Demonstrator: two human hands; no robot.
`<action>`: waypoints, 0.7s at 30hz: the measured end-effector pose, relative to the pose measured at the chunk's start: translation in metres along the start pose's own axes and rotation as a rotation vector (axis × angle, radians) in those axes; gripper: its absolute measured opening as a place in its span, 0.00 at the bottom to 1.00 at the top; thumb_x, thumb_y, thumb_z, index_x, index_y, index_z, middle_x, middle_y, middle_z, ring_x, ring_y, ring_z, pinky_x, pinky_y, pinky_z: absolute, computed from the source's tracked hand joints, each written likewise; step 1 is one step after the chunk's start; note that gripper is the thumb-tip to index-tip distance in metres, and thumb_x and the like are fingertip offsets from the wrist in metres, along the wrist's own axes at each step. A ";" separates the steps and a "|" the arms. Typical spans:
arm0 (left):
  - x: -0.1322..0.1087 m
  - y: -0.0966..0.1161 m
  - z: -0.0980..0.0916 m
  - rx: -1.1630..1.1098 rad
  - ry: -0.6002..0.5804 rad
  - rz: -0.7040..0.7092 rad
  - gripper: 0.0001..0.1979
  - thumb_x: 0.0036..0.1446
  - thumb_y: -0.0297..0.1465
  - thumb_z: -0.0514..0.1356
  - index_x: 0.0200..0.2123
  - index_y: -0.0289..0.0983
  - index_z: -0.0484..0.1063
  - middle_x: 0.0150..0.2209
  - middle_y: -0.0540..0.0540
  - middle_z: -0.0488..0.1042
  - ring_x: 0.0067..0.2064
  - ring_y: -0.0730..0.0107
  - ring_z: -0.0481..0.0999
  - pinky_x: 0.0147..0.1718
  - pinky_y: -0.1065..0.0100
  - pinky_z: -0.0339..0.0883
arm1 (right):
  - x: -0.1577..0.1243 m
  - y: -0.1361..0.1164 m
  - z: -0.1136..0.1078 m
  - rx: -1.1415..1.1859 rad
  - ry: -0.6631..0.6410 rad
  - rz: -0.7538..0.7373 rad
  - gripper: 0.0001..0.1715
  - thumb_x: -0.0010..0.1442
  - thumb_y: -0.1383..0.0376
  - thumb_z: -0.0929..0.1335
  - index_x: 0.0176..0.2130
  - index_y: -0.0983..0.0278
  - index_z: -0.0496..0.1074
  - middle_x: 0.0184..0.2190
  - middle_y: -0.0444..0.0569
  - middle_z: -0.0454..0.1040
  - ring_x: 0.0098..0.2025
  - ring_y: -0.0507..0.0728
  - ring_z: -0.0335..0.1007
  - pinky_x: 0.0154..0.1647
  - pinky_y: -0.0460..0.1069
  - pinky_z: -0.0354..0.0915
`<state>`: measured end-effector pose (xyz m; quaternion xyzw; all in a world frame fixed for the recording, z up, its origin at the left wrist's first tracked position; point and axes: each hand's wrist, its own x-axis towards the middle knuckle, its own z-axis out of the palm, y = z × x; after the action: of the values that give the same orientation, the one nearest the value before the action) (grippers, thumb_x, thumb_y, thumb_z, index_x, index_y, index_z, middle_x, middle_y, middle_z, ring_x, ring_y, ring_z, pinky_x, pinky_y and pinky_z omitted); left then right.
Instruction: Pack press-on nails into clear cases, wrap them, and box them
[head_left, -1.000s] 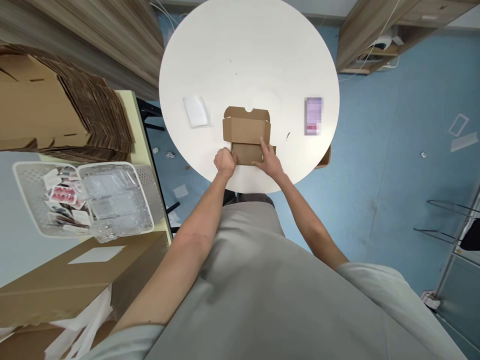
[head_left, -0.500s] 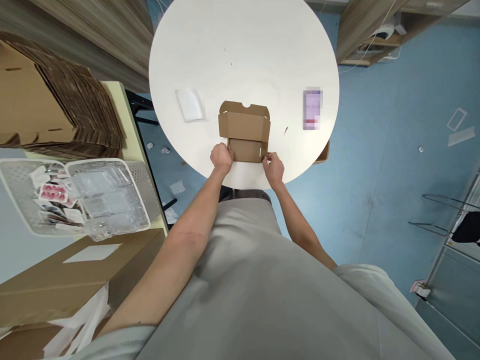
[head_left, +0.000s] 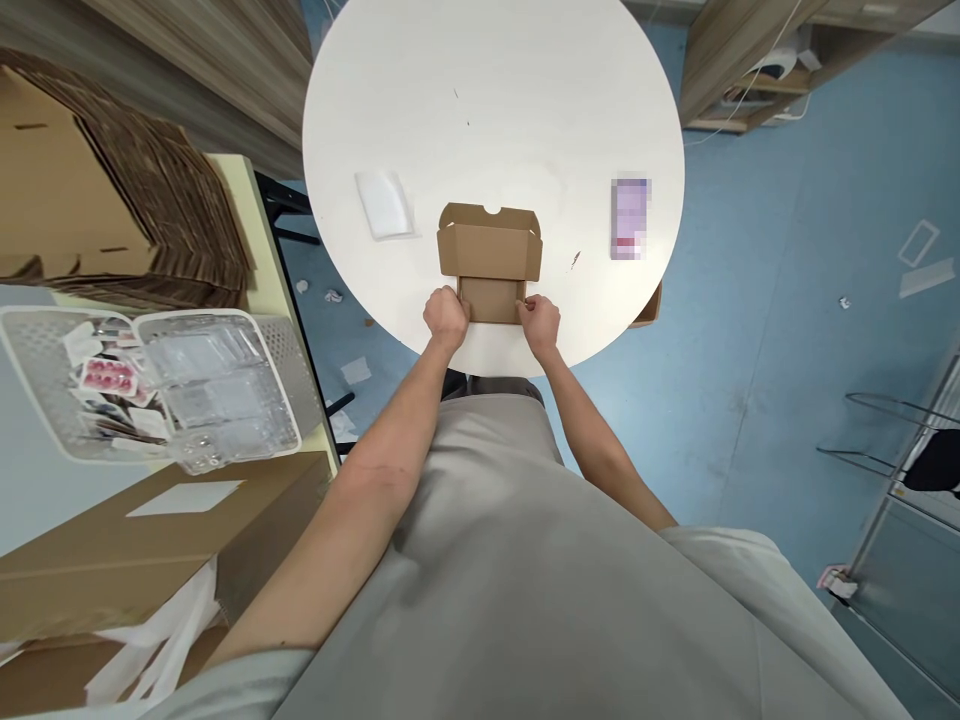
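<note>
A small brown cardboard box (head_left: 491, 252) stands near the front edge of the round white table (head_left: 495, 110), its lid raised and tilted back with the side flaps spread. My left hand (head_left: 447, 314) is closed on the left side wall of the box, thumb toward the inside. On the opposite side my right hand (head_left: 540, 322) pinches the right wall, its fingertips curled over the top edge. Inside the box only bare cardboard shows. The undersides of both hands' fingers are partly hidden.
On the table lie a translucent white packet (head_left: 385, 205) to the left and a blurred purple package (head_left: 629, 219) to the right. At the left are stacked flat cardboard (head_left: 180, 200), white baskets (head_left: 281, 375) of plastic packs and a large carton (head_left: 270, 520).
My right hand has shifted slightly left and up, from the front right corner onto the right wall, which now looks folded in. The left hand keeps its hold.
</note>
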<state>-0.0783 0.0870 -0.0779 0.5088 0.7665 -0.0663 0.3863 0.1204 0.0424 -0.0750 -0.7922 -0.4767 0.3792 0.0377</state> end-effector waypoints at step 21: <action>0.033 -0.010 -0.030 -0.185 0.104 -0.014 0.23 0.64 0.43 0.73 0.55 0.37 0.78 0.60 0.33 0.82 0.64 0.43 0.79 0.67 0.48 0.71 | 0.039 0.009 -0.043 0.051 0.142 -0.100 0.34 0.74 0.40 0.73 0.57 0.66 0.81 0.54 0.65 0.86 0.58 0.74 0.83 0.62 0.67 0.78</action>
<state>-0.1083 0.1210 -0.0818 0.4682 0.7920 0.0284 0.3908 0.1645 0.0807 -0.0701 -0.7910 -0.5020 0.3317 0.1106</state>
